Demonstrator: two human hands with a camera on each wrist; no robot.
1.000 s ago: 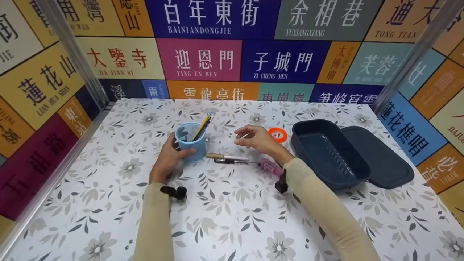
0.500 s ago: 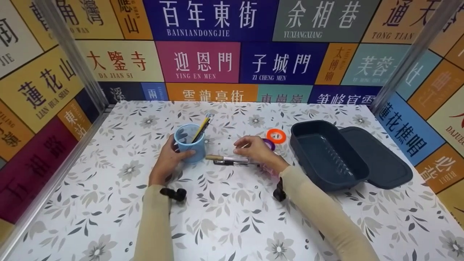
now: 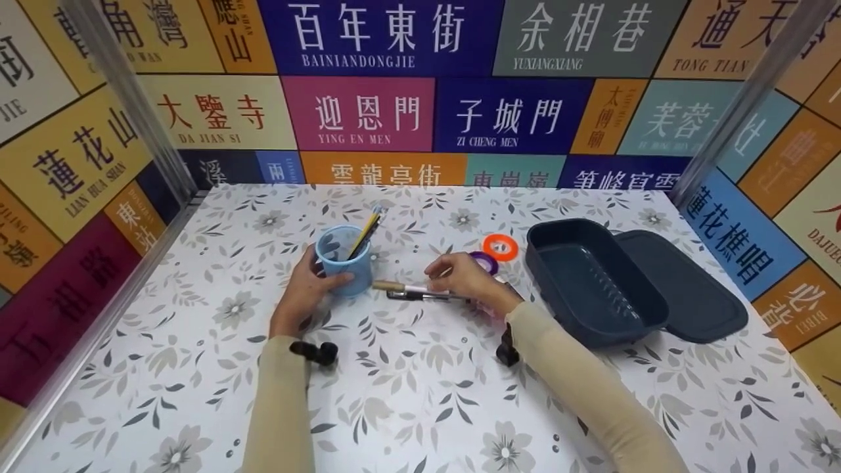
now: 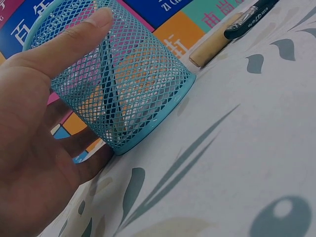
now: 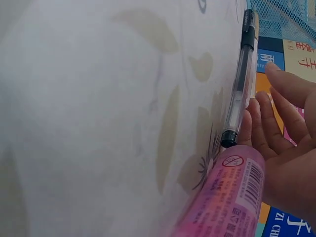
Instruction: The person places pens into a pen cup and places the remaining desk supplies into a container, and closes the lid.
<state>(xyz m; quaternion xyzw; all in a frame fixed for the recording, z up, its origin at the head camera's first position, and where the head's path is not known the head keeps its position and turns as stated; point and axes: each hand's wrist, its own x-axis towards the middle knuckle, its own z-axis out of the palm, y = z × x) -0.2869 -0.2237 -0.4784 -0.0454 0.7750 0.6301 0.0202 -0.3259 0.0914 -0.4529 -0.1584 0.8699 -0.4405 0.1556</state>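
My left hand (image 3: 303, 287) grips a light blue mesh pen cup (image 3: 355, 281), thumb across its near side and fingers round its far side. A yellow pencil (image 3: 364, 235) and another dark, slim one lean inside it. To the right of the cup lie a pen with a tan end (image 3: 389, 285) and a clear gel pen with a black cap (image 5: 248, 37), side by side. My right hand (image 3: 470, 279) is low over their right ends, fingertips right at the tan-ended pen; its thumb stands apart from the fingers in the right wrist view. A pink labelled tube (image 5: 229, 192) lies below that hand, mostly hidden in the head view.
Behind my right hand lie a purple tape roll (image 3: 485, 263) and an orange tape roll (image 3: 500, 247). Farther right stands a dark blue box (image 3: 594, 328), its flat lid (image 3: 706, 295) beside it. Sign-covered panels (image 3: 368, 112) border the flowered tabletop (image 3: 394, 407).
My right hand has come down toward the pens and nearer to me, uncovering the purple tape roll and covering much of the pink tube. The left hand keeps its hold on the cup.
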